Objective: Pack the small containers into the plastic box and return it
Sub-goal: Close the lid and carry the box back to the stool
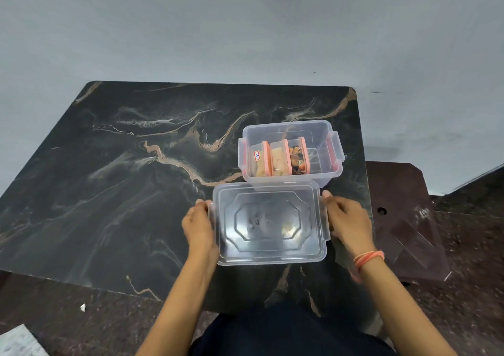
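A clear plastic box (324,134) with pink side clips stands open at the right of the dark marble table (122,178). Three small containers (281,159) with pink lids stand on edge inside it, at its left. Its right part holds nothing. The clear lid (268,222) is just in front of the box, held flat between both hands. My left hand (197,224) grips the lid's left edge. My right hand (347,219), with an orange thread band at the wrist, grips its right edge.
A dark brown stool or chair seat (403,219) stands right of the table. A pale wall (245,28) runs behind the table's far edge. The floor is speckled dark stone. My dark-clothed lap fills the bottom centre.
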Motion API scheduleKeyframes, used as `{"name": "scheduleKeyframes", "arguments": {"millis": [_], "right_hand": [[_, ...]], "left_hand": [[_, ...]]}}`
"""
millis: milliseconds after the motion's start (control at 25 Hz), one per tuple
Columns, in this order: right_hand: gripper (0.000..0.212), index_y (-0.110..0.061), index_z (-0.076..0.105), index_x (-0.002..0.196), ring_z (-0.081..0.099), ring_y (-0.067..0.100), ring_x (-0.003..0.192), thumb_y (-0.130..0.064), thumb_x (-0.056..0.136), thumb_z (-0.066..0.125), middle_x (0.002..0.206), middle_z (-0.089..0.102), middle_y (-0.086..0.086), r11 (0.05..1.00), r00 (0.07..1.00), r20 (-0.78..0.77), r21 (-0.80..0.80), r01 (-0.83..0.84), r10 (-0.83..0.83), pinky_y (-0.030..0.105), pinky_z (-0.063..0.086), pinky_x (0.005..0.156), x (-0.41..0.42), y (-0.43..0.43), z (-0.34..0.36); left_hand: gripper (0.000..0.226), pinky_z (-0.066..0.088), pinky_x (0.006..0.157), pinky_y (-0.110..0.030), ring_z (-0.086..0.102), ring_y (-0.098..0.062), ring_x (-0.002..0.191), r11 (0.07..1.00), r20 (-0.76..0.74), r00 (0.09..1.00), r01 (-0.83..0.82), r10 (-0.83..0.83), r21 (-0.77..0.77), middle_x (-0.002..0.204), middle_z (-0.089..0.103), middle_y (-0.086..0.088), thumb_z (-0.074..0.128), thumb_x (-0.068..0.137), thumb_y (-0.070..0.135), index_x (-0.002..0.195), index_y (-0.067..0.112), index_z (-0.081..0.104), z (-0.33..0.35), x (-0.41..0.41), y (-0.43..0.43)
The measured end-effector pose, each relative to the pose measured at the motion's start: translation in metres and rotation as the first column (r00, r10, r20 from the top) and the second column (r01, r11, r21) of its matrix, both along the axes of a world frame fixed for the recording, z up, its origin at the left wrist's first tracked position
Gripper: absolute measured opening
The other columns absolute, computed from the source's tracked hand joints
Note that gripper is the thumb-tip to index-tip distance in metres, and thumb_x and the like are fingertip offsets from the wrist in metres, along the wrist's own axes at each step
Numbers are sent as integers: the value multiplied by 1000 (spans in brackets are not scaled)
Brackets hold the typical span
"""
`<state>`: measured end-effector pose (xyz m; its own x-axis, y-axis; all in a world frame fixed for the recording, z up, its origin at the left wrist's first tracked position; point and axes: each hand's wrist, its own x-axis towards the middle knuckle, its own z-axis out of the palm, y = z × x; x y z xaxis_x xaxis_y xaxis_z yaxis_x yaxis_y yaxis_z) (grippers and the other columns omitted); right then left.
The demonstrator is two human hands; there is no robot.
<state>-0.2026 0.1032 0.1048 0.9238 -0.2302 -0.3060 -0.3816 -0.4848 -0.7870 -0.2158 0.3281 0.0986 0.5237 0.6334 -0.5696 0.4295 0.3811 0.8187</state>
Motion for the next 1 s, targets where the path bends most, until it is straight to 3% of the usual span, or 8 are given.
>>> {"name": "scheduleKeyframes", "arguments": {"millis": [120,240,360,520,640,760,920,1000], "right_hand": [[47,-6,66,69,60,24,64,-42,91,45,67,65,17,940,992,45,326,100,-121,40,56,65,6,9,25],[39,-20,69,72,68,2,69,-39,92,43,66,73,-8,724,961,100,678,124,-258,21,58,58,20,12,53],[40,-24,70,60,70,2,72,-32,92,47,64,73,-14,572,944,121,816,82,-308,25,61,68,33,5,68],[25,-20,71,72,64,12,92,-11,87,53,81,73,-8,596,922,277,800,-66,-270,27,52,87,49,-6,64],[27,-12,58,111,64,-4,83,0,88,49,94,67,-13,670,930,298,738,-82,-214,8,51,70,63,-11,50],[34,-13,48,126,61,-1,89,-8,93,45,113,59,-2,780,963,237,624,-51,-126,10,53,67,76,-9,31],[36,-16,45,130,47,26,124,-17,94,43,142,44,8,952,971,240,298,-75,1,42,44,102,96,-12,18],[41,-15,39,136,37,27,134,-15,95,41,149,35,7,973,970,240,207,-100,49,45,33,110,100,-14,12]], "left_hand": [[45,38,46,-22,42,-4,35,992,199,972,-125,127,-21,29,44,13,47,91,27,47,22,43,31,4,11],[57,41,51,-17,45,1,38,980,481,871,-168,98,105,34,47,15,46,92,27,35,25,46,60,15,4],[43,45,62,-20,56,-6,61,984,467,883,-36,-49,172,62,61,8,39,93,36,55,26,56,75,33,-4],[27,52,64,-26,60,-16,80,860,223,836,509,-501,23,90,63,-2,38,95,31,96,15,60,71,48,4],[33,54,83,-38,60,-26,93,850,319,801,527,-506,24,108,62,-18,42,94,14,117,-5,57,62,62,-6],[32,49,95,-48,59,-30,99,856,227,825,500,-517,129,121,59,-23,44,93,8,121,-1,55,53,83,-17],[33,51,92,-49,57,-33,106,820,273,774,554,-571,145,120,55,-18,45,91,6,124,6,48,34,104,-20],[34,51,92,-47,56,-30,110,804,236,768,573,-595,161,122,55,-12,46,91,8,124,12,46,26,111,-22]]}}
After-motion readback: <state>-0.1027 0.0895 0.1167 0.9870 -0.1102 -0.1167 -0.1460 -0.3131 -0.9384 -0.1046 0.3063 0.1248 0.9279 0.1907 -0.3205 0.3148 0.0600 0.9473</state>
